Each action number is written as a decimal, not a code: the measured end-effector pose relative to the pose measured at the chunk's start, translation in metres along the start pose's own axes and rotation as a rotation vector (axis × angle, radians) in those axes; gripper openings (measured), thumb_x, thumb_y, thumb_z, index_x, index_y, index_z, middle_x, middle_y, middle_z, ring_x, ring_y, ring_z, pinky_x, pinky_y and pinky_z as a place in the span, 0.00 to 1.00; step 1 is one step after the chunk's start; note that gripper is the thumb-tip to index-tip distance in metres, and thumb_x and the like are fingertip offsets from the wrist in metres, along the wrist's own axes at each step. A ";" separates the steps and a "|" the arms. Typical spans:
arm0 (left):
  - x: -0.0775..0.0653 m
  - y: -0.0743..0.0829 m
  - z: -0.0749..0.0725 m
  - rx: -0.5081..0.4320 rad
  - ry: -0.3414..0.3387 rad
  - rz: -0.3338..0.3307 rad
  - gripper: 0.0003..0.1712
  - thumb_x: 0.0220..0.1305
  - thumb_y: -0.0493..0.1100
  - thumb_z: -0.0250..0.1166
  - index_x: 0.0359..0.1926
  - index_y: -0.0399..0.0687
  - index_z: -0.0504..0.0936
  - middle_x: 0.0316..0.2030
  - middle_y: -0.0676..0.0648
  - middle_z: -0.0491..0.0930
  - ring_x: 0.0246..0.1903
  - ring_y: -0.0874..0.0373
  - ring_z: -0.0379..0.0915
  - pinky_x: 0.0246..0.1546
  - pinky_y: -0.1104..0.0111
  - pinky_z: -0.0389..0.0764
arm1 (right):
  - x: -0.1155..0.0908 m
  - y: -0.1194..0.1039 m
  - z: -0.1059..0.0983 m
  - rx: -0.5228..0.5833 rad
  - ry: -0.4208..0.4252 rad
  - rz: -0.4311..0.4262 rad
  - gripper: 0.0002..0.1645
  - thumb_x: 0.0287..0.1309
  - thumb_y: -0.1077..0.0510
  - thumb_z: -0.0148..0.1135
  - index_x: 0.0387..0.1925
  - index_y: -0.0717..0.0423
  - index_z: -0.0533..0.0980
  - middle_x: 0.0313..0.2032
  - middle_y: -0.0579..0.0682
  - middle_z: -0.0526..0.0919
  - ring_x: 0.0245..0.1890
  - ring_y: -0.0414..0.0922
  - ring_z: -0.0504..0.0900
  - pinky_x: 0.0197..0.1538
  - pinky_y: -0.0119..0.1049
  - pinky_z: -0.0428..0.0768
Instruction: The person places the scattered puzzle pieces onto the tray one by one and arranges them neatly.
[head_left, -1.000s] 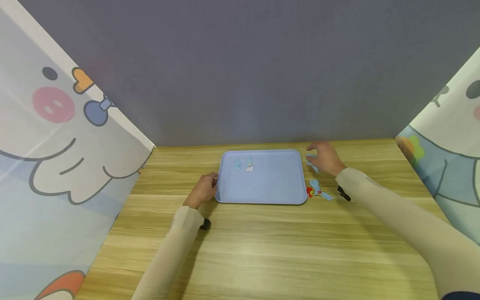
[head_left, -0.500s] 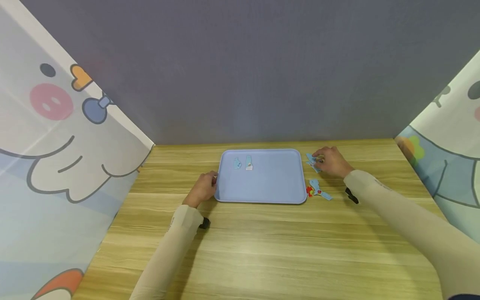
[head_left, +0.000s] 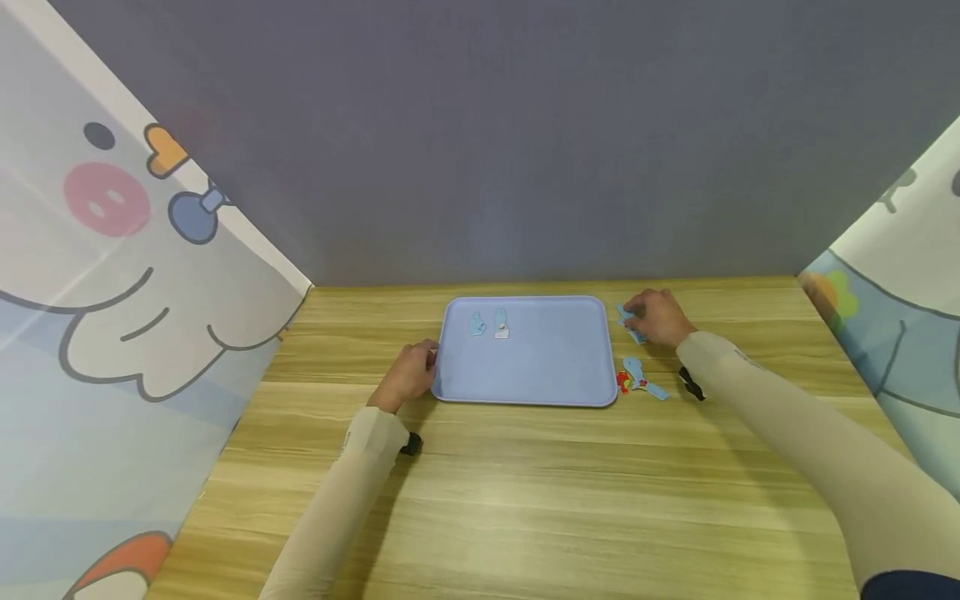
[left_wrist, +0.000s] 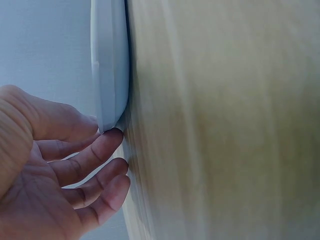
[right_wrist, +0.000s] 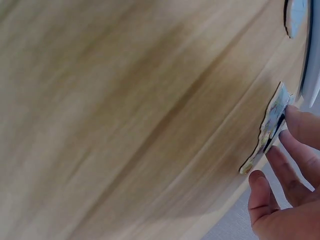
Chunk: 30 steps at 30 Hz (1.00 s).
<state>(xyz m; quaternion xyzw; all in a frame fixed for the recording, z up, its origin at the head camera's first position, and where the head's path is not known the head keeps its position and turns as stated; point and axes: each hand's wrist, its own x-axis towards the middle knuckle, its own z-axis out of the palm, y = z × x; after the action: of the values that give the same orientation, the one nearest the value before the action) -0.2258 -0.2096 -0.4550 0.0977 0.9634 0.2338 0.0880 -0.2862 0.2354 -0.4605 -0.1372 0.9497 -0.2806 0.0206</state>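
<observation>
A light blue tray (head_left: 532,375) lies on the wooden table. At its left edge my left hand (head_left: 405,372) pinches the rim; the left wrist view shows the thumb above and a fingertip underneath. Two flat light blue puzzle pieces, one on the left (head_left: 477,324) and one with a white end (head_left: 502,323), rest in the tray's upper left. Beyond the right edge, my right hand (head_left: 660,317) is over printed puzzle pieces (right_wrist: 272,117) and pinches one between thumb and fingers, its edge tipped up. Fingers partly hide these pieces in the head view.
Nearer me, beside the tray's lower right corner, lie a red puzzle piece (head_left: 623,382) and light blue ones (head_left: 633,368). A grey panel (head_left: 555,167) stands behind the table (head_left: 525,492). Cartoon-printed walls (head_left: 150,333) rise on both sides.
My right hand first drew back a little to the right, then came in over the far puzzle pieces, its fingers closing on one. The left hand stays at the tray's rim.
</observation>
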 end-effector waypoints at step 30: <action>-0.001 0.002 0.000 0.001 0.007 -0.010 0.23 0.63 0.32 0.58 0.59 0.32 0.70 0.38 0.40 0.76 0.44 0.46 0.67 0.44 0.58 0.74 | 0.019 -0.070 0.030 0.068 0.205 -0.246 0.06 0.44 0.61 0.75 0.25 0.59 0.84 0.33 0.55 0.84 0.40 0.55 0.76 0.57 0.49 0.62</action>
<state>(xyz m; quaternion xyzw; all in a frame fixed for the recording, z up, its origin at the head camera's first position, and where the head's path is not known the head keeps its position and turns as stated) -0.2239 -0.2076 -0.4539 0.0923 0.9642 0.2332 0.0858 -0.2840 0.1580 -0.4470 -0.2223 0.9128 -0.3257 -0.1063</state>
